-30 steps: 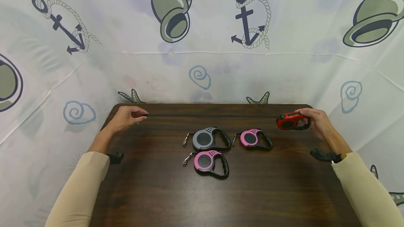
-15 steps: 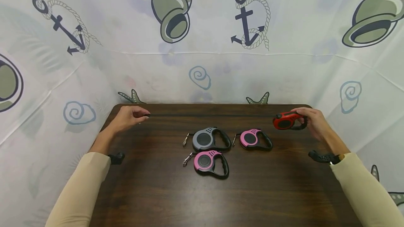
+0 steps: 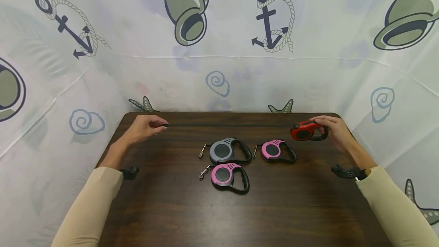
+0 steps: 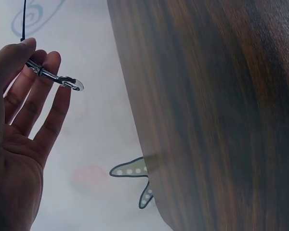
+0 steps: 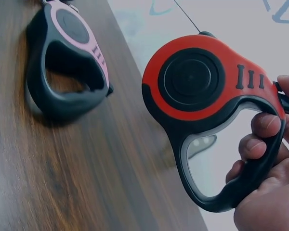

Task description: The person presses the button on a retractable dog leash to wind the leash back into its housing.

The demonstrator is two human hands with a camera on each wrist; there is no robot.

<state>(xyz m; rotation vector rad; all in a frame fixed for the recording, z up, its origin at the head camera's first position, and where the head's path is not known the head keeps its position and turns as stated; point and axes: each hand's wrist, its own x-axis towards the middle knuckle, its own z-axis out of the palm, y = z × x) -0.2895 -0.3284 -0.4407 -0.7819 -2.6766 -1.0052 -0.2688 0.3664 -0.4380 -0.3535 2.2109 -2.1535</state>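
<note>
My right hand (image 3: pixel 330 129) grips the black handle of a red retractable dog leash (image 5: pixel 190 79), fingers through the loop and thumb at the button on top. Its thin dark cord (image 3: pixel 229 125) stretches level across the far part of the table to my left hand (image 3: pixel 145 128). There, thumb and fingers pinch the cord's end, and a silver snap hook (image 4: pixel 53 75) lies against the fingers in the left wrist view. Between the hands, a grey retractable leash (image 3: pixel 221 151) and a pink one (image 3: pixel 222 175) lie one before the other, with a smaller pink leash (image 3: pixel 272 149) to their right.
The dark wooden table (image 3: pixel 164 209) ends at a far edge just behind both hands. White fabric (image 3: pixel 219 18) with anchors, shells and starfish hangs behind and at both sides. Metal clips of the lying leashes point left.
Both hands have drawn slightly towards each other: the right with the red leash to the left, the left with the hook to the right. The cord between them is shorter; the lying leashes stay put.
</note>
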